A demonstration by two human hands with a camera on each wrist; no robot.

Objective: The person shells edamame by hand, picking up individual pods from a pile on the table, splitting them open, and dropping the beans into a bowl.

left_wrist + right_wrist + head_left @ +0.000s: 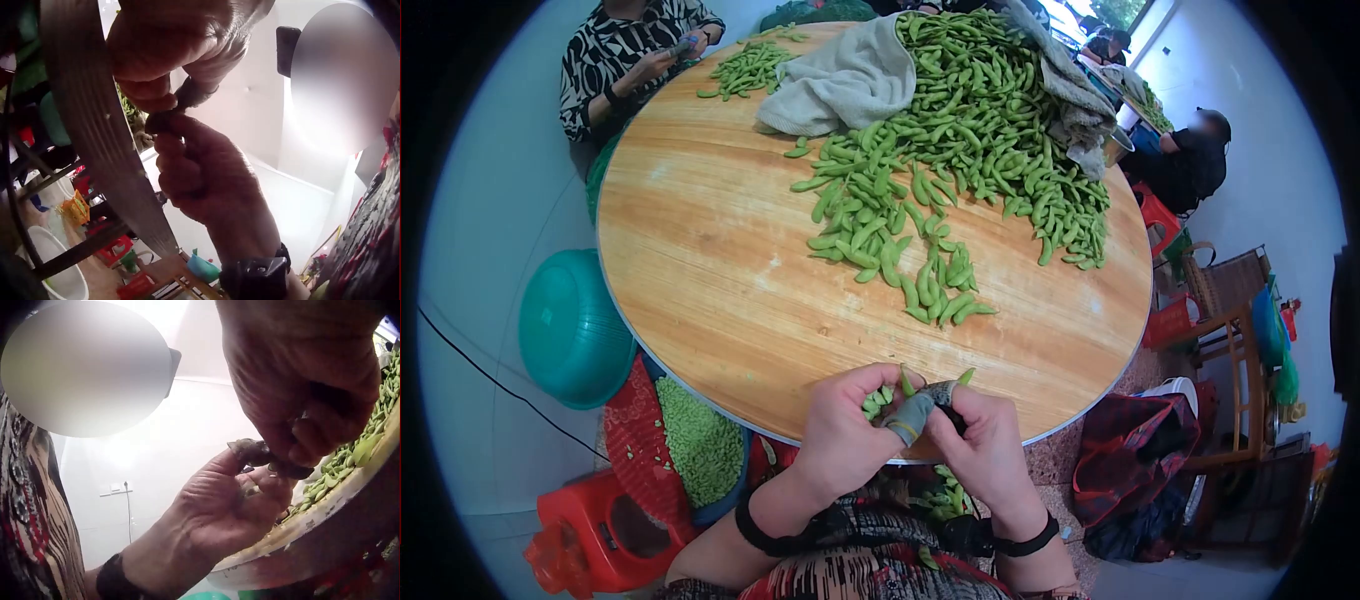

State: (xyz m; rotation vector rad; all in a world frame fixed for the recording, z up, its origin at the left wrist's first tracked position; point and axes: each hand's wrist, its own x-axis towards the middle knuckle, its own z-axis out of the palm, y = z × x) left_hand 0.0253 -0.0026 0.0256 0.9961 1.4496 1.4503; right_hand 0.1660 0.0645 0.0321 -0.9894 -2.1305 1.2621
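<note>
Above the near table edge, the left hand [845, 430] curls round shelled green beans [878, 402] and a pod [906, 380]; a grey wrap [912, 416] covers its thumb. Close against it, the right hand [990, 445] pinches with wrapped fingertips, and a green pod [967, 377] sticks out from its fingers. In the right wrist view the left palm [219, 512] faces up with beans [250, 490] in it, under the right hand [312, 400]. Both hands meet in the left wrist view, left [175, 40] above right [212, 175]; what lies between the fingertips is dark there.
Piled pods [970, 110] spread over the round wooden table [700, 230], partly under a grey cloth [845, 80]. At the lower left are shelled beans [700, 440], a teal basin [565, 330] and a red stool [600, 535]. Other people sit at the far left and right.
</note>
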